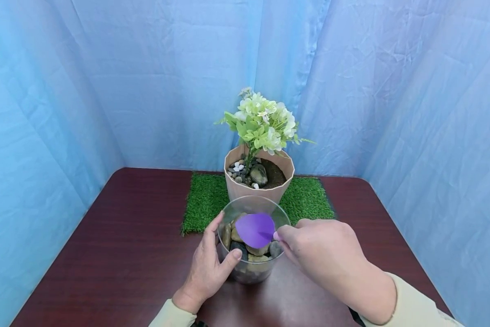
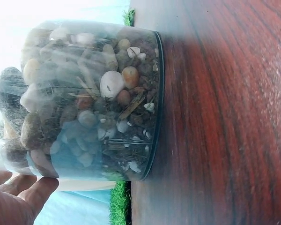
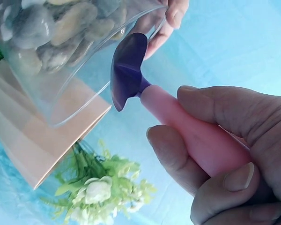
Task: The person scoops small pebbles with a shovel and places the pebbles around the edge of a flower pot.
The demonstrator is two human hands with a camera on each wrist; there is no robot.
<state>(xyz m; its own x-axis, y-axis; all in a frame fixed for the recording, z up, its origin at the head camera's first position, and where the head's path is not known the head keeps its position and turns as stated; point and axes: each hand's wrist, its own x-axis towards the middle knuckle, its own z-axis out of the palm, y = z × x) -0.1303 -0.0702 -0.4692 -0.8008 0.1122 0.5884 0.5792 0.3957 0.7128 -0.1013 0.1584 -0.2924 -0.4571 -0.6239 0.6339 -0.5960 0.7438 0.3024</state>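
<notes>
A clear plastic container [image 1: 253, 268] full of stones stands on the table, larger stones [image 3: 65, 28] on top and small pebbles [image 2: 112, 84] lower down. My left hand [image 1: 208, 268] holds its left side, thumb at the near rim and fingers along the wall. In my right hand [image 1: 331, 254] is a small garden trowel with a purple blade [image 1: 256, 230] and a pink handle [image 3: 192, 126]. The fingers curl round that handle in the right wrist view. The blade hovers over the container's mouth and looks bare of soil or stones; its back hides some stones in the head view.
Behind the container, a beige faceted pot [image 1: 257, 193] holds white-flowered greenery [image 1: 265, 120], soil [image 1: 274, 175], pebbles and one large stone [image 1: 258, 175]. Beneath the pot lies a mat of artificial grass [image 1: 314, 200]. Blue curtains [image 1: 167, 91] surround the dark red wooden table [image 1: 118, 254].
</notes>
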